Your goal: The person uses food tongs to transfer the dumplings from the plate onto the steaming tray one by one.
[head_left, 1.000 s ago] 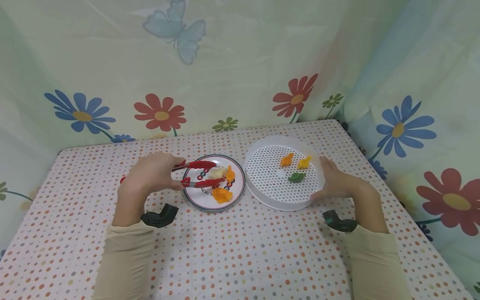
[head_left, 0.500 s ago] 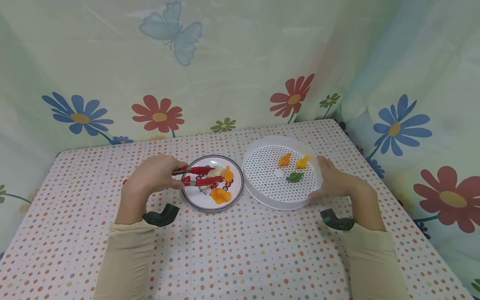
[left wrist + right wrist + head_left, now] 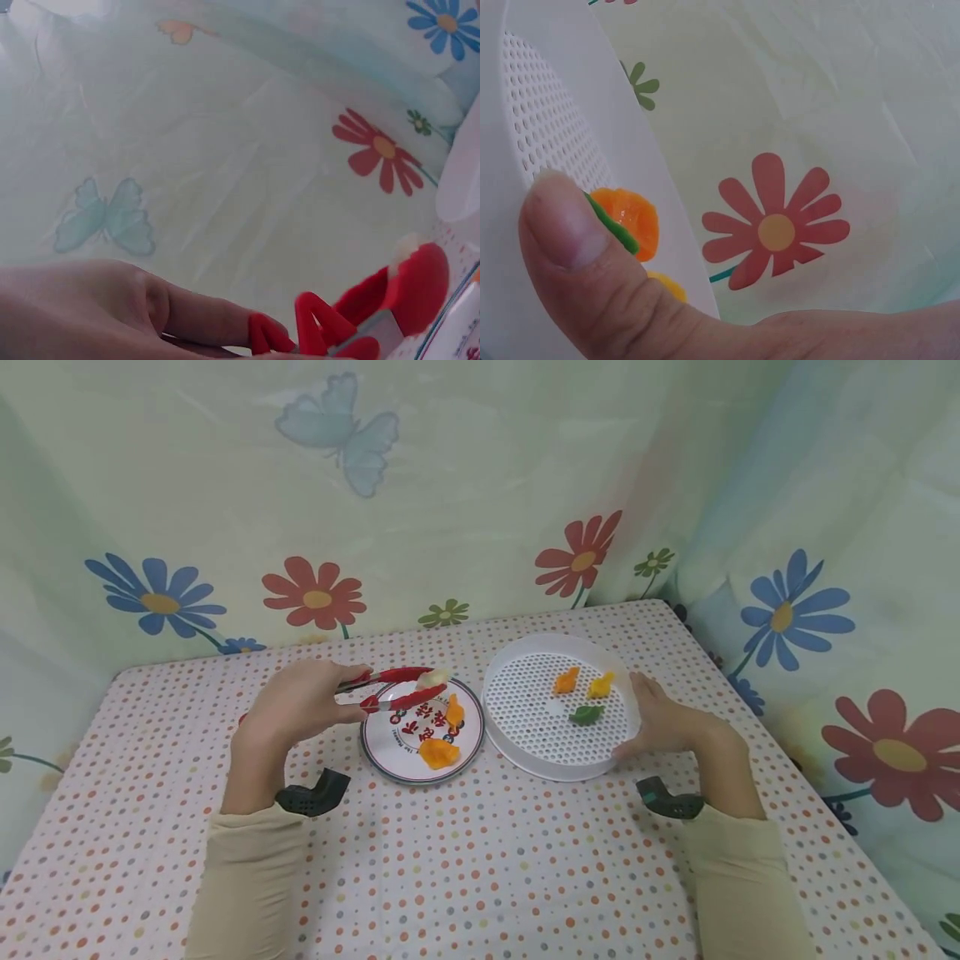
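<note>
My left hand (image 3: 296, 706) grips red tongs (image 3: 393, 687), whose tips pinch a white dumpling (image 3: 433, 677) lifted above the far edge of a round plate (image 3: 390, 743). Two orange dumplings (image 3: 441, 752) lie on that plate. The tongs' red tips (image 3: 409, 289) with the white dumpling (image 3: 407, 246) also show in the left wrist view. My right hand (image 3: 663, 718) holds the right rim of a white perforated tray (image 3: 525, 710), thumb (image 3: 577, 255) over the rim. In the tray lie an orange (image 3: 566, 679), a yellow (image 3: 601, 684) and a green dumpling (image 3: 586, 715).
The table wears a dotted cloth (image 3: 480, 860), with bare cloth in front of the plate and tray. A flower-and-butterfly curtain (image 3: 450, 485) closes the back and right sides. The table's right edge runs close beside the tray.
The tongs have closed on the white dumpling and lifted it off the plate, up and slightly back. My right hand stays on the tray's rim.
</note>
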`<control>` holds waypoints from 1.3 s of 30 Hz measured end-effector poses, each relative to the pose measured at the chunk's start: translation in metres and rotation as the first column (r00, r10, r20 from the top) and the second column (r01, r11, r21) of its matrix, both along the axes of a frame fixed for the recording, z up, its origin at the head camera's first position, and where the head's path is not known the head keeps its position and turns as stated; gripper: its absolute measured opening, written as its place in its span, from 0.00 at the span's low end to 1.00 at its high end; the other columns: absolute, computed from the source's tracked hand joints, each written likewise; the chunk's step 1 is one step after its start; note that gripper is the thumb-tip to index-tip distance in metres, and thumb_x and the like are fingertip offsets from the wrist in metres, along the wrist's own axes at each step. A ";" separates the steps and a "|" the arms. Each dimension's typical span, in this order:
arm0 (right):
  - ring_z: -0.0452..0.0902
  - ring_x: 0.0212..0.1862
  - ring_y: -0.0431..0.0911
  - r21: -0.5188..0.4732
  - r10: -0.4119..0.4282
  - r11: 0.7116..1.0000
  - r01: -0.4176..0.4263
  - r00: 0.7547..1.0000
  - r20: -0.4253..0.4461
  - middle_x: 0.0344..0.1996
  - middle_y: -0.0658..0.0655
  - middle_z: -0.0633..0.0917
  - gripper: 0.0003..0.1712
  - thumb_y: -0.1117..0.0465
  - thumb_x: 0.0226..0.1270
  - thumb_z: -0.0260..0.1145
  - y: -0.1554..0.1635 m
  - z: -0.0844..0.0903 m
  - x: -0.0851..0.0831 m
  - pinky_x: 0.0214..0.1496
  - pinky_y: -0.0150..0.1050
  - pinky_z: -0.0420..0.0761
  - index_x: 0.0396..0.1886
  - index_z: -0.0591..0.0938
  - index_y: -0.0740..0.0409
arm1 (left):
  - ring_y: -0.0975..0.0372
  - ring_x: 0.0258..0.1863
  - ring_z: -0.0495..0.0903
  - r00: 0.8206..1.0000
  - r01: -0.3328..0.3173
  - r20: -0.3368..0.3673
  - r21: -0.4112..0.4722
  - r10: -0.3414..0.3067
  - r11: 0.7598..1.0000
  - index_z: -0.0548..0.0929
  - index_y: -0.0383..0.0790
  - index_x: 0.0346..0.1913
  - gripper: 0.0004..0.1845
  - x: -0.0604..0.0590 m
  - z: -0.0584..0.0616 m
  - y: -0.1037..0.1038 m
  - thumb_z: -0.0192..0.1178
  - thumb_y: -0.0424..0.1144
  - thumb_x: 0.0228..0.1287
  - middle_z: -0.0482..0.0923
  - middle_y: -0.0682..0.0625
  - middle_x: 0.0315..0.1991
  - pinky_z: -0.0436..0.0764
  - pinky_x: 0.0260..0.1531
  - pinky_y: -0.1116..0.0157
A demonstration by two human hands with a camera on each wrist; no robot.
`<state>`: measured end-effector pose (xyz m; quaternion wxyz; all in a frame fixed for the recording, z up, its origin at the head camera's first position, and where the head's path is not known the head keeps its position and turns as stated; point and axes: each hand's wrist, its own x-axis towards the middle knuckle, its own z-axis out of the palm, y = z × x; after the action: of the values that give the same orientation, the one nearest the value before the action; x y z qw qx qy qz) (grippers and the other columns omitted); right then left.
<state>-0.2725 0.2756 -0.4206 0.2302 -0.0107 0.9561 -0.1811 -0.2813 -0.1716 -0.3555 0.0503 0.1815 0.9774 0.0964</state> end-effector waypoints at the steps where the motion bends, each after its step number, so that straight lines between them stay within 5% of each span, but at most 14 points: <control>1: 0.35 0.70 0.73 0.001 0.002 1.000 -0.002 1.000 0.001 0.70 0.78 0.35 0.85 0.35 0.35 0.77 0.000 0.000 0.000 0.67 0.67 0.48 0.71 0.29 0.71 | 0.53 0.47 0.79 1.000 0.014 -0.029 0.016 -0.013 1.000 0.75 0.47 0.64 0.35 0.000 0.000 0.006 0.73 0.46 0.50 0.82 0.45 0.52 0.79 0.44 0.54; 5: 0.34 0.71 0.72 -0.011 0.018 1.000 -0.018 1.000 0.012 0.71 0.77 0.36 0.83 0.36 0.37 0.77 -0.005 -0.002 -0.002 0.68 0.67 0.47 0.72 0.30 0.71 | 0.56 0.39 0.80 0.989 0.112 -0.105 0.050 -0.106 0.993 0.76 0.50 0.63 0.33 -0.001 -0.004 0.037 0.71 0.47 0.51 0.85 0.49 0.47 0.78 0.35 0.60; 12: 0.33 0.73 0.70 -0.031 0.006 1.000 -0.004 0.999 0.039 0.72 0.74 0.36 0.81 0.40 0.39 0.78 -0.026 -0.011 -0.004 0.70 0.64 0.46 0.73 0.32 0.69 | 0.61 0.29 0.76 0.967 0.253 -0.021 -0.014 -0.253 0.967 0.77 0.54 0.62 0.30 -0.012 -0.023 0.096 0.70 0.49 0.53 0.86 0.53 0.39 0.72 0.24 0.68; 16: 0.34 0.73 0.69 -0.057 0.033 0.998 -0.030 0.999 0.044 0.73 0.74 0.36 0.80 0.40 0.41 0.78 -0.038 -0.007 -0.007 0.71 0.63 0.47 0.73 0.31 0.68 | 0.61 0.27 0.75 0.970 0.244 0.017 -0.048 -0.243 0.969 0.77 0.53 0.62 0.30 -0.018 -0.030 0.101 0.69 0.47 0.54 0.86 0.51 0.42 0.70 0.21 0.69; 23: 0.35 0.73 0.69 -0.038 0.026 0.999 -0.026 1.000 0.017 0.73 0.72 0.35 0.80 0.41 0.41 0.78 -0.039 0.010 -0.012 0.71 0.63 0.48 0.73 0.30 0.66 | 0.59 0.27 0.75 0.967 0.255 0.005 -0.047 -0.255 0.966 0.78 0.50 0.60 0.28 -0.029 -0.022 0.103 0.70 0.47 0.54 0.85 0.49 0.43 0.71 0.21 0.68; 28: 0.35 0.73 0.69 -0.056 0.022 0.998 -0.021 1.000 0.012 0.73 0.73 0.36 0.80 0.41 0.40 0.78 -0.032 0.011 -0.010 0.70 0.64 0.49 0.73 0.30 0.66 | 0.60 0.25 0.75 0.967 0.247 0.069 -0.039 -0.244 0.968 0.77 0.49 0.62 0.31 -0.033 -0.022 0.109 0.70 0.48 0.54 0.85 0.48 0.45 0.71 0.22 0.67; 39: 0.33 0.73 0.70 -0.050 -0.044 0.998 0.046 0.998 0.038 0.73 0.73 0.35 0.81 0.39 0.41 0.77 -0.003 0.008 0.004 0.70 0.66 0.48 0.73 0.28 0.65 | 0.60 0.33 0.77 0.946 0.286 0.155 0.022 -0.286 0.958 0.72 0.47 0.66 0.38 -0.046 -0.033 0.135 0.71 0.52 0.51 0.80 0.49 0.55 0.78 0.37 0.63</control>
<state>-0.2683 0.2726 -0.4127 0.2435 0.0082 0.9467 -0.2105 -0.3277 -0.0364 -0.3882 0.1405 0.3132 0.9337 0.1018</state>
